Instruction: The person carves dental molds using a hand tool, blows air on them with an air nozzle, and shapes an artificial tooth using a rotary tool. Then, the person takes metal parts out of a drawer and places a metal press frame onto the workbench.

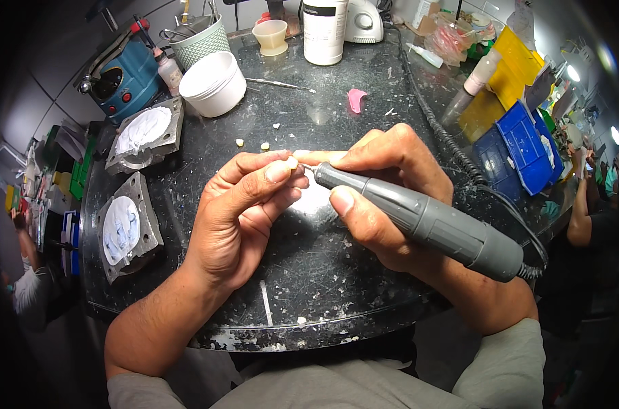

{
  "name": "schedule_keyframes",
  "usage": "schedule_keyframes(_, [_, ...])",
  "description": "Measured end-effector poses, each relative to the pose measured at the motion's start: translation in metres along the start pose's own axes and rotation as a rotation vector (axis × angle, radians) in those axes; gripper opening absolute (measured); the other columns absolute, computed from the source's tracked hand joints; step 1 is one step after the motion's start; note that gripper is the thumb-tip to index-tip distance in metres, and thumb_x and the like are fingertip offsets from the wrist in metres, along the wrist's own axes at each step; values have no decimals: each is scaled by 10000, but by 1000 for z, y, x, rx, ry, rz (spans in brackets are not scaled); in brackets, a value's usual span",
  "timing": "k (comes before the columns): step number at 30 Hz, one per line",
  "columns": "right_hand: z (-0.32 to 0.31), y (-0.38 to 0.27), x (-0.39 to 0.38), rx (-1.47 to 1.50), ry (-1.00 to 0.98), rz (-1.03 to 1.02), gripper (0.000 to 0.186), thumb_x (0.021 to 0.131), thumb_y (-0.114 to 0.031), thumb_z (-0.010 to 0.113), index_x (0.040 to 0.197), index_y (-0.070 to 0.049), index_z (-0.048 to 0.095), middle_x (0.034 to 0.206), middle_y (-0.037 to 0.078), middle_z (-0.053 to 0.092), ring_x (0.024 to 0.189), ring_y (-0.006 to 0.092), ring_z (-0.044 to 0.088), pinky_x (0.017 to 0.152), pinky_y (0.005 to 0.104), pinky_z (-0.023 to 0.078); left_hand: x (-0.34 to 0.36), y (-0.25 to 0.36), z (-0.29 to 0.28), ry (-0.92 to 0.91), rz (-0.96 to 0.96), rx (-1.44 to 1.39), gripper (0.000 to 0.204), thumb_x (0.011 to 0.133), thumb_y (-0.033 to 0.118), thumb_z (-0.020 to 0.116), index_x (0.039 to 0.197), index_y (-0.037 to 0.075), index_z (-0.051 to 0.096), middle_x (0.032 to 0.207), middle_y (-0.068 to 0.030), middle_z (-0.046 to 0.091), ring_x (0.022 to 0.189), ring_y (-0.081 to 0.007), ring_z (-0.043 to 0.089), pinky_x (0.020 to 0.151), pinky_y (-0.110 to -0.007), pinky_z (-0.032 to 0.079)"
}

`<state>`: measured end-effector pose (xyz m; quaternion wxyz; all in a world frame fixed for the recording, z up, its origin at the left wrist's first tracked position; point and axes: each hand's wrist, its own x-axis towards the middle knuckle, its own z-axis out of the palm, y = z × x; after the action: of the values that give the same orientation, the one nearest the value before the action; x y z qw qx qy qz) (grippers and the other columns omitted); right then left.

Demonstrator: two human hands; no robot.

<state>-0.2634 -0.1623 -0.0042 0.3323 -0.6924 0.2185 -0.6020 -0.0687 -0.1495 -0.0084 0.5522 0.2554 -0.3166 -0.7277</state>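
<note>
My left hand (pixel 231 198) pinches a small cream-coloured artificial tooth (pixel 293 163) between thumb and fingertips. In my right hand (pixel 398 163) is a grey rotary handpiece (pixel 435 221), its body slanting down to the right. The tip of its thin bur meets or nearly meets the tooth; actual contact is too small to tell. Just beyond my left fingers, two more small teeth lie on the black worktop (pixel 282 252): one tooth (pixel 240 142) is a little left of the other tooth (pixel 265 146).
Two metal flask halves filled with plaster, the far half (pixel 146 133) and the near half (pixel 129 228), stand at left. A white tub (pixel 214 85), thin metal tool (pixel 282 84) and pink piece (pixel 356 100) lie beyond. The coiled cord (pixel 435 123) and blue bin (pixel 527 146) are at right.
</note>
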Motion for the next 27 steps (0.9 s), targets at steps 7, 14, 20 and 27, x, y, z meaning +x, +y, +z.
schedule_keyframes(7, [-9, -9, 2, -76, -184, 77, 213, 849, 7, 590, 1033, 6, 483, 923, 155, 598, 985, 276, 683, 854, 352, 541, 0, -1, 0, 1, 43, 42, 182, 903, 54, 673, 1071, -16, 661, 1052, -142, 692, 989, -219, 680, 949, -336, 542])
schedule_keyframes(14, [-9, -8, 2, -50, -179, 66, 204, 855, -11, 590, 1029, 3, 484, 891, 127, 563, 991, 304, 683, 883, 376, 542, -1, -2, 4, 13, 68, 73, 153, 909, 39, 642, 1059, 8, 645, 1053, -121, 679, 968, -156, 663, 912, -285, 552])
schedule_keyframes(20, [-3, -2, 1, 51, 11, -10, 177, 783, -56, 697, 924, 11, 614, 913, 106, 674, 785, 123, 681, 690, 261, 552, -1, -1, 4, 12, 41, 57, 158, 907, 37, 643, 1062, 9, 645, 1054, -123, 679, 965, -157, 663, 913, -282, 550])
schedule_keyframes(27, [-9, -8, 2, -98, -175, 48, 211, 849, -23, 603, 1027, -8, 490, 949, 185, 656, 872, 168, 656, 781, 294, 513, 0, -2, 1, -5, 59, 30, 189, 897, 43, 675, 1077, -13, 661, 1064, -141, 691, 991, -223, 679, 948, -337, 540])
